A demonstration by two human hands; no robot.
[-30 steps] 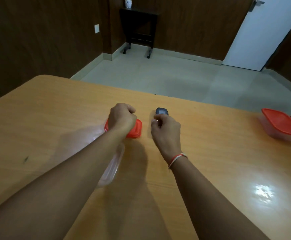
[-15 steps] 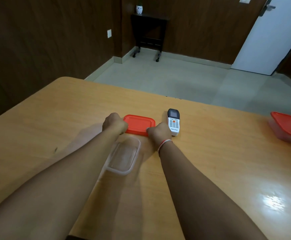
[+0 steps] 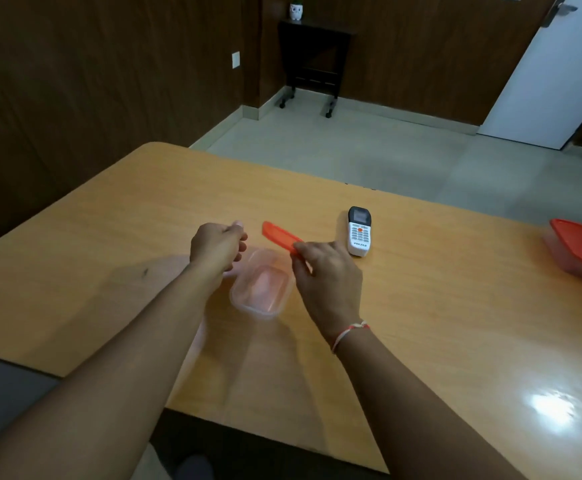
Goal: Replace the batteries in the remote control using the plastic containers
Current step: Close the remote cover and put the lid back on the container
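Forearms enter from the near edge of the table, a smooth orange-brown wood-grain laminate top with a rounded far-left corner and a bright glare patch near its right side. Landmark: the clear container.

Clear container: thin translucent plastic, rounded-rectangle tub, open-topped, sitting on the table between the two hands. Long axis runs roughly near-to-far, tilted slightly right at the far end. Contents cannot be made out; faint pink tint inside.

Right hand: just right of the container, thread bracelet at the wrist. Thumb and fingers pinch the near end of the red lid. Lid is flat, thin, smooth plastic with rounded corners, lifted off the tub and held tilted above its far rim; its long axis points far-left from the fingers.

Left hand: just left of the container's far corner, fingers loosely curled, gripping nothing visible; whether it touches the tub wall cannot be told.

Remote control: beyond and right of the container, lying flat, face up. White elongated body, grey button grid, orange button, dark display end. Long axis near-to-far, display end pointing away.

Second container: well right of the landmark at the table's right edge, clear tub under a red lid, closed.

Beyond: pale tiled floor, dark wood-panel walls, small dark side table, white door.
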